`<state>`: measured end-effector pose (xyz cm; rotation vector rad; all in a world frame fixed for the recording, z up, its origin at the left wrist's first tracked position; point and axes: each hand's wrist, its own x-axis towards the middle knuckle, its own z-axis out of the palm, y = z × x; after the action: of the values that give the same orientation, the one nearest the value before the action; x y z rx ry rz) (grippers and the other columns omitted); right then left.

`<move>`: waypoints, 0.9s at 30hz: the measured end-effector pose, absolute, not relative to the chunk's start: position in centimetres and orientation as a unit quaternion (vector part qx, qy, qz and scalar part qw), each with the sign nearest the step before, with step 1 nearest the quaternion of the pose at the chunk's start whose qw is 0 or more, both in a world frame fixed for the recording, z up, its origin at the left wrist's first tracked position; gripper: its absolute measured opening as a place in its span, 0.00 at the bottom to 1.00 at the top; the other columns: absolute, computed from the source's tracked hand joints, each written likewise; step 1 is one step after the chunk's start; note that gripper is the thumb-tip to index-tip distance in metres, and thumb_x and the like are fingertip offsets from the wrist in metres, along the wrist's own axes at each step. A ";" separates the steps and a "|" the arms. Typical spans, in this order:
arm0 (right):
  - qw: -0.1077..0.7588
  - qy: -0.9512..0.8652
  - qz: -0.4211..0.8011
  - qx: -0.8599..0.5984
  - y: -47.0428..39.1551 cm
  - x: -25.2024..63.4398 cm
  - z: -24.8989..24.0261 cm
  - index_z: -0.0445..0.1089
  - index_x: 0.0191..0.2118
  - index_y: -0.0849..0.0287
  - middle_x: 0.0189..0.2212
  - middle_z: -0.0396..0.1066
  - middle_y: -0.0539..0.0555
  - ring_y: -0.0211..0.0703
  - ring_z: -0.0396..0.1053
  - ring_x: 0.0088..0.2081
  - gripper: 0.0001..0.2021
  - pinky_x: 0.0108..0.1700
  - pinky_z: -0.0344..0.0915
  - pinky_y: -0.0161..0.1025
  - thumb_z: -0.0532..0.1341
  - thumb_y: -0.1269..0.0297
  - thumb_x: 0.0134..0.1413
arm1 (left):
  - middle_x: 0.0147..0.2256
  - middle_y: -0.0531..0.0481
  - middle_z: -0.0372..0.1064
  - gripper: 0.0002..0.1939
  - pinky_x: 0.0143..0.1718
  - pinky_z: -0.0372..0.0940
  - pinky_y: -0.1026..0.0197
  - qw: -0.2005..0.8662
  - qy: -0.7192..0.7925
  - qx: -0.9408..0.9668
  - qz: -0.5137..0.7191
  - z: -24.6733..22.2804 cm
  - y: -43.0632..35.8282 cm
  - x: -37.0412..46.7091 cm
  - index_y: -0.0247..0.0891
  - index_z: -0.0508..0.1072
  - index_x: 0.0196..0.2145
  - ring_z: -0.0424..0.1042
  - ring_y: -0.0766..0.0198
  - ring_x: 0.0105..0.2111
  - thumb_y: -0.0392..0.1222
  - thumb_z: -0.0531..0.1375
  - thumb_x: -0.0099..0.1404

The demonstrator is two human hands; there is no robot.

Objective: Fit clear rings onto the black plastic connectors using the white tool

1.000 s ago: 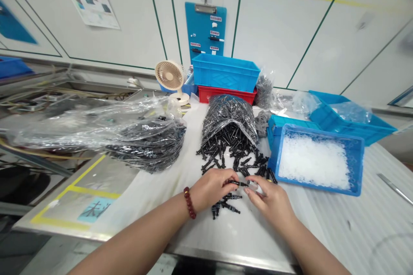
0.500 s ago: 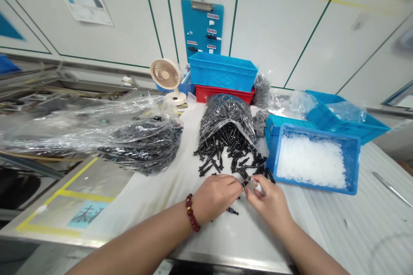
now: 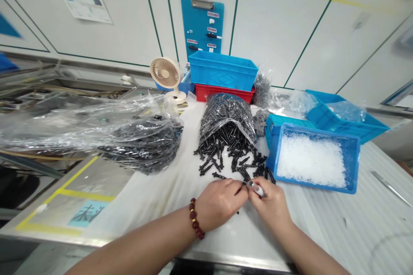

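Observation:
My left hand [image 3: 221, 202], with a red bead bracelet at the wrist, is closed around a small black plastic part whose tip shows between the two hands. My right hand [image 3: 270, 204] touches it and grips a small white and grey tool [image 3: 256, 187]. Just beyond the fingers lies a spill of loose black parts [image 3: 230, 157] coming out of an open clear bag [image 3: 227, 114]. A blue tray of small white pieces [image 3: 311, 161] stands to the right of the hands.
A large clear bag of black parts [image 3: 142, 142] lies at the left. A small beige fan [image 3: 165, 74], a blue bin [image 3: 222, 70] stacked on a red bin [image 3: 222, 93], and more blue trays [image 3: 346, 116] sit behind. A metal tool [image 3: 390, 188] lies far right.
My hands have drawn closer together until they touch. The few black parts that lay under them a second ago are now hidden beneath the left hand.

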<state>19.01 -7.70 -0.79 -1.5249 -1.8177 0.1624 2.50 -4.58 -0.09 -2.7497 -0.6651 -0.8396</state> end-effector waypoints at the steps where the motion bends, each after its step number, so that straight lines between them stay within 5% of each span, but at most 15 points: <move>1: 0.375 -0.707 0.068 -0.596 -7.7 19.0 -0.7 0.65 0.23 0.58 0.17 0.65 0.46 0.34 0.62 0.19 0.07 0.23 0.56 0.29 0.52 0.69 0.46 | 0.28 0.47 0.67 0.12 0.24 0.63 0.62 0.092 -0.223 -0.928 -0.285 -0.1 -4.6 2.5 0.34 0.67 0.33 0.66 0.63 0.26 0.34 0.45 0.67; 12: 0.391 -0.690 0.061 -0.606 -7.5 18.8 -0.4 0.57 0.18 0.58 0.13 0.53 0.42 0.29 0.51 0.16 0.08 0.19 0.49 0.27 0.52 0.69 0.43 | 0.31 0.48 0.68 0.11 0.28 0.64 0.63 0.039 -0.220 -0.934 -0.278 -0.1 -4.3 2.1 0.35 0.67 0.34 0.66 0.64 0.29 0.34 0.46 0.67; 21: 0.452 -0.513 -0.075 -0.725 -7.3 23.7 2.4 0.65 0.22 0.58 0.14 0.60 0.46 0.34 0.57 0.17 0.08 0.23 0.54 0.31 0.53 0.62 0.46 | 0.33 0.50 0.69 0.07 0.34 0.64 0.65 -0.029 -0.197 -0.912 -0.358 -0.2 -3.6 1.3 0.36 0.66 0.33 0.67 0.67 0.31 0.30 0.50 0.64; 27: 0.407 -0.430 -0.062 -0.803 -6.2 26.4 2.7 0.67 0.33 0.58 0.20 0.68 0.51 0.43 0.64 0.22 0.12 0.25 0.55 0.35 0.53 0.57 0.46 | 0.29 0.51 0.69 0.09 0.33 0.65 0.65 -0.056 -0.229 -0.904 -0.356 0.1 -3.4 1.3 0.36 0.67 0.30 0.68 0.66 0.29 0.34 0.49 0.66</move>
<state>26.40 -6.15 2.73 -2.0252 -1.0837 -0.1566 1.25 -3.36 0.10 -2.9469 -0.7473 -1.1594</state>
